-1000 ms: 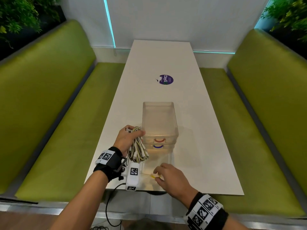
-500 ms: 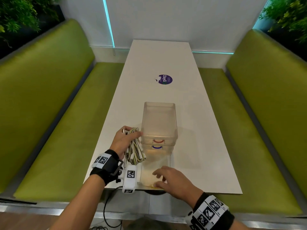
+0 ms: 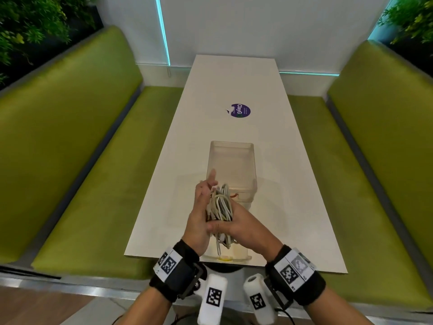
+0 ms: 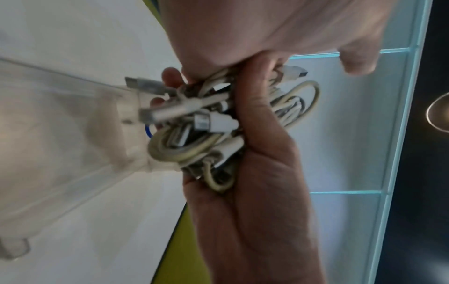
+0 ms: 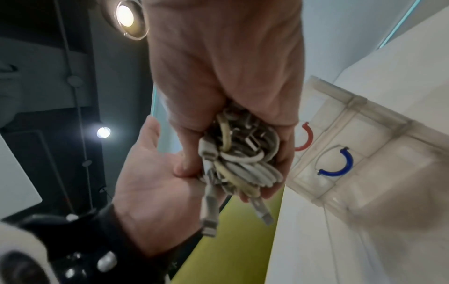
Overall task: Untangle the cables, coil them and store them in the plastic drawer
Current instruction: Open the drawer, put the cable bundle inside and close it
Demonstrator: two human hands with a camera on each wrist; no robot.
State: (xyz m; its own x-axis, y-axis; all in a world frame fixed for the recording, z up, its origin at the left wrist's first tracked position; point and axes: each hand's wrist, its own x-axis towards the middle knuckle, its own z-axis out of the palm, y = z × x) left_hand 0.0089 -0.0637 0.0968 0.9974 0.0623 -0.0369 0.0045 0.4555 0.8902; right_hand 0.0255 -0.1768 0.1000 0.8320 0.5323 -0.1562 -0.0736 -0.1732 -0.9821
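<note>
A bundle of white and cream cables (image 3: 220, 207) hangs in the air over the pulled-out lower drawer (image 3: 243, 255) of the clear plastic drawer unit (image 3: 230, 165). My right hand (image 3: 243, 228) grips the bundle from the right, fingers curled round its coils (image 5: 243, 163). My left hand (image 3: 199, 214) lies flat against the bundle's left side with its fingers straight and pointing up. Several plug ends (image 4: 194, 123) stick out below the two hands. The inside of the open drawer is mostly hidden by the hands.
The unit stands near the front of a long white table (image 3: 234, 85) with a purple sticker (image 3: 240, 110). Its upper drawers, with a red handle (image 5: 305, 138) and a blue handle (image 5: 337, 165), look closed. Green benches (image 3: 82, 184) flank the table.
My left hand carried the bundle rightwards over the open drawer and straightened its fingers. My right hand rose from the drawer's front and took hold of the bundle.
</note>
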